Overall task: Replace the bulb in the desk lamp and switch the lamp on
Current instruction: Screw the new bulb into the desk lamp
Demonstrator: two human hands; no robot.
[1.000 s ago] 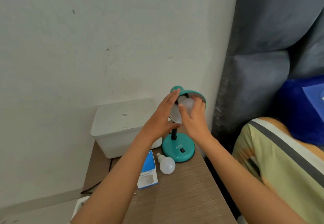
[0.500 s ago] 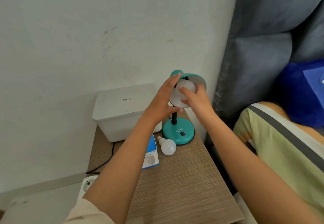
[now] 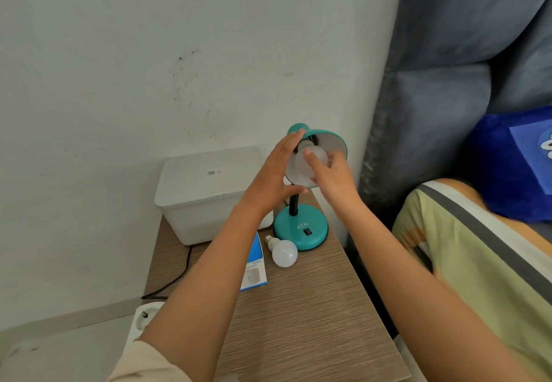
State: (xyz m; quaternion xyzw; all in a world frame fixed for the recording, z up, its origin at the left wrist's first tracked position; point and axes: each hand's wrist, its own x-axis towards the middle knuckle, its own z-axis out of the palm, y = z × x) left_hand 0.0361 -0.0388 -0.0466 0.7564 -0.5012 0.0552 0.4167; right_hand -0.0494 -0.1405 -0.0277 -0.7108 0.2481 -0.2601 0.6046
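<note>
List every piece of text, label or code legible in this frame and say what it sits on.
"ATN": raised letters on the teal lamp base, just above its black switch.
"H09": on the blue and white bulb box, seen tilted; the line under it ends in something like "nfier" but is partly hidden and blurred.
Small printed code label on the lid of the white plastic box: too small to read.
Blue cushion: a white mark, cut off at the frame edge, unreadable.

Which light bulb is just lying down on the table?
The loose bulb beside the lamp base lies on its side, untouched. The other bulb sits up in the shade.
</note>
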